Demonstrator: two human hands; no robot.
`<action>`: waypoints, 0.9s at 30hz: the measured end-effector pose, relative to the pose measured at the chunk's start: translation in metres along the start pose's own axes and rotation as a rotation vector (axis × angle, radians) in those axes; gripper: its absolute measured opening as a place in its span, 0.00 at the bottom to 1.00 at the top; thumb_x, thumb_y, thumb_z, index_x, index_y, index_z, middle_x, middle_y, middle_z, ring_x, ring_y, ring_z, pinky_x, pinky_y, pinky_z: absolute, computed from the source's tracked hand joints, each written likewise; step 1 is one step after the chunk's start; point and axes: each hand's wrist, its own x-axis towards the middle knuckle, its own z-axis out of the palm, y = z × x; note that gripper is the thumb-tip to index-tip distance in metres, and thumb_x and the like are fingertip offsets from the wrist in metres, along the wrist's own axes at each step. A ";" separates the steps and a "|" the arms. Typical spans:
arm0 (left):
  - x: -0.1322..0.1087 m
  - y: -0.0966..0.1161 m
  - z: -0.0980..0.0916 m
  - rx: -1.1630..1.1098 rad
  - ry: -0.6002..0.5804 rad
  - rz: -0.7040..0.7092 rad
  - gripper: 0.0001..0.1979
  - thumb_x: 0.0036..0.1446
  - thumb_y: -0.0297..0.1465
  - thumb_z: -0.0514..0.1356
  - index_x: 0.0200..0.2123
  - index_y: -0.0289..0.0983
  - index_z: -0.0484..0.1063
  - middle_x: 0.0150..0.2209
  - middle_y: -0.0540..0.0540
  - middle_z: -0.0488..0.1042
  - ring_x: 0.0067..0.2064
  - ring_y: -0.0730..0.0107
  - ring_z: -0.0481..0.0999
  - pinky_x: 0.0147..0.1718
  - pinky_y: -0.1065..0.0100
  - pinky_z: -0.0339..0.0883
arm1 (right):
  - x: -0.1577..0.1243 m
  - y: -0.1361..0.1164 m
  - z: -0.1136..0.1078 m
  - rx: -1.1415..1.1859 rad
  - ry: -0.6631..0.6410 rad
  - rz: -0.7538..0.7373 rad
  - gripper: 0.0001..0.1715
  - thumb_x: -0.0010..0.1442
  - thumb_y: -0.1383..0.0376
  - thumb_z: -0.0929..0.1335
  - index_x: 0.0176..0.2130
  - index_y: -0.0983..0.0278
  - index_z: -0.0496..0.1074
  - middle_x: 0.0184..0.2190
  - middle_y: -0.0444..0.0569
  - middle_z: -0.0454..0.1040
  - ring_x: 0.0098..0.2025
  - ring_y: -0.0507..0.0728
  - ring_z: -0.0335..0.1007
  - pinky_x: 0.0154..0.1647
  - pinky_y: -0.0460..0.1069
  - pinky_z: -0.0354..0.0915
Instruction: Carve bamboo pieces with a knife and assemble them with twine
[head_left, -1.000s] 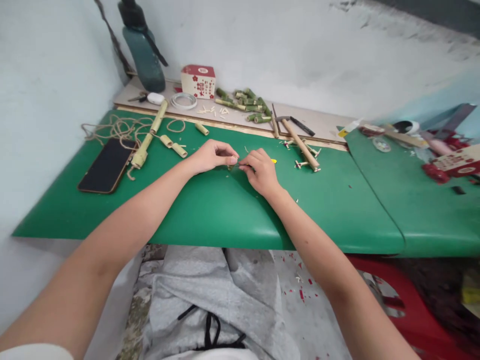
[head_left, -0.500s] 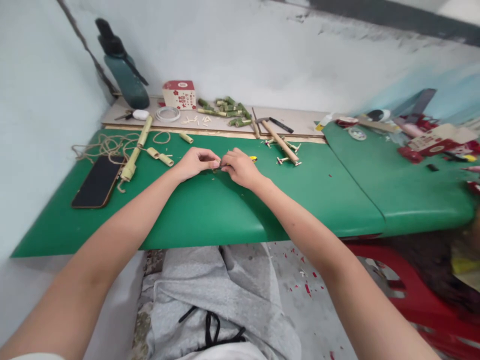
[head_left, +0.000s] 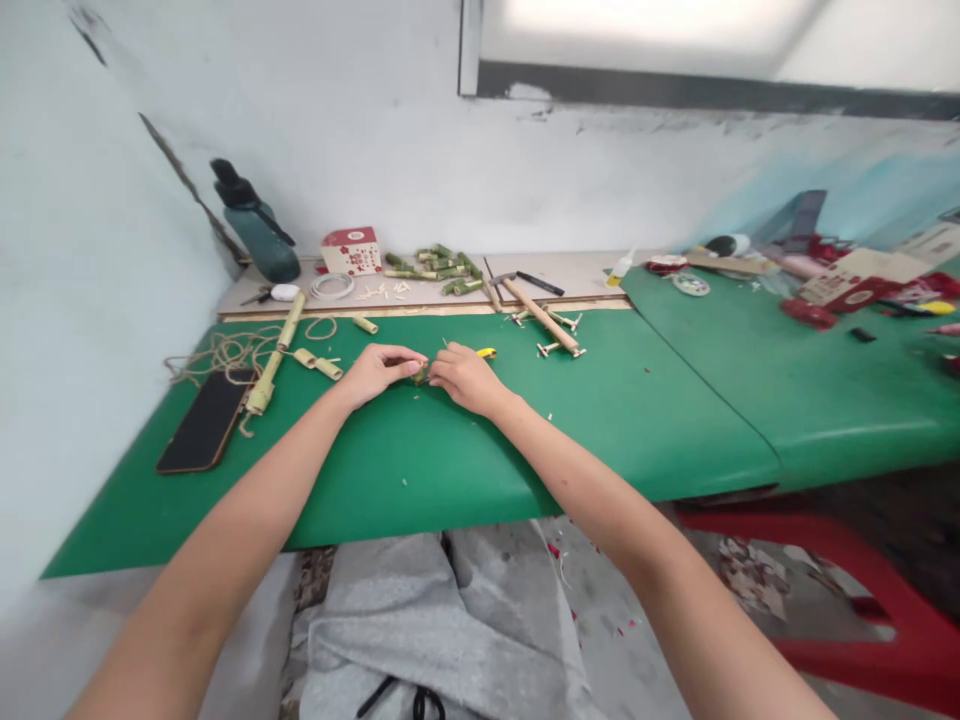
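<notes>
Above the green table top (head_left: 465, 470), my left hand (head_left: 379, 375) pinches a small piece of bamboo (head_left: 420, 373) between thumb and fingers. My right hand (head_left: 469, 380) is closed right beside it, wrapped round what looks like a utility knife (head_left: 487, 353). Its yellow end sticks out behind the fingers, and a thin dark tip shows near the bamboo. The fingers hide most of both things. Left of my hands lie short bamboo tubes (head_left: 328, 369) and a longer jointed bamboo stick (head_left: 264, 385) with twine (head_left: 225, 350).
A hammer (head_left: 544, 318) rests across small bamboo-stick pieces (head_left: 559, 348) to the right. Cut green bamboo (head_left: 442, 268), a marker (head_left: 540, 284), a red-and-white box (head_left: 351, 251) and a bottle (head_left: 259, 235) line the back board. A phone (head_left: 206, 420) lies at left, a red plastic chair (head_left: 840, 600) below right.
The camera view has tilted upward, so the table sits lower in the picture and more of the window shows. My hands stay together at the bamboo, with slightly shifted fingers.
</notes>
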 end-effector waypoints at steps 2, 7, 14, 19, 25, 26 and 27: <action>0.000 0.001 -0.001 -0.006 -0.023 0.005 0.34 0.42 0.57 0.77 0.42 0.35 0.88 0.42 0.37 0.88 0.43 0.56 0.85 0.52 0.56 0.77 | -0.003 0.001 0.000 0.001 0.062 -0.002 0.13 0.76 0.64 0.65 0.42 0.63 0.78 0.37 0.53 0.77 0.39 0.61 0.60 0.45 0.55 0.58; 0.002 -0.001 -0.005 -0.003 -0.071 0.021 0.33 0.48 0.56 0.75 0.47 0.36 0.88 0.47 0.37 0.88 0.49 0.53 0.85 0.58 0.55 0.75 | -0.005 0.003 -0.001 0.040 0.158 0.076 0.11 0.76 0.62 0.66 0.45 0.61 0.78 0.39 0.52 0.78 0.43 0.62 0.64 0.45 0.56 0.58; 0.006 -0.009 -0.008 -0.048 -0.102 0.036 0.33 0.47 0.57 0.76 0.47 0.37 0.89 0.47 0.38 0.88 0.48 0.53 0.85 0.57 0.55 0.75 | -0.001 0.002 0.006 0.063 0.161 0.063 0.12 0.76 0.61 0.66 0.43 0.61 0.79 0.38 0.53 0.79 0.41 0.63 0.65 0.45 0.57 0.61; 0.004 -0.010 -0.011 -0.021 -0.124 0.052 0.32 0.47 0.55 0.76 0.46 0.36 0.89 0.44 0.39 0.88 0.45 0.55 0.84 0.53 0.57 0.76 | 0.002 0.001 0.007 0.073 0.067 0.074 0.11 0.73 0.63 0.68 0.39 0.61 0.79 0.35 0.52 0.76 0.40 0.62 0.62 0.45 0.57 0.61; 0.002 -0.004 -0.008 -0.053 -0.114 0.026 0.31 0.44 0.54 0.78 0.43 0.35 0.89 0.42 0.39 0.88 0.42 0.59 0.84 0.51 0.58 0.76 | 0.000 -0.005 0.007 0.005 0.047 0.047 0.14 0.76 0.62 0.66 0.40 0.61 0.79 0.35 0.52 0.75 0.38 0.61 0.61 0.44 0.56 0.60; 0.002 -0.004 -0.007 -0.056 -0.112 0.024 0.31 0.44 0.54 0.78 0.43 0.35 0.89 0.42 0.38 0.88 0.42 0.59 0.84 0.52 0.58 0.76 | -0.001 -0.006 0.007 0.004 0.073 0.045 0.15 0.76 0.61 0.65 0.40 0.61 0.79 0.35 0.52 0.76 0.39 0.61 0.61 0.44 0.56 0.60; 0.003 -0.005 -0.007 -0.056 -0.109 0.027 0.31 0.44 0.53 0.78 0.43 0.35 0.89 0.42 0.38 0.88 0.43 0.59 0.84 0.52 0.58 0.76 | -0.001 -0.006 0.007 0.005 0.096 0.041 0.15 0.77 0.60 0.65 0.41 0.62 0.78 0.36 0.52 0.76 0.39 0.61 0.62 0.44 0.56 0.61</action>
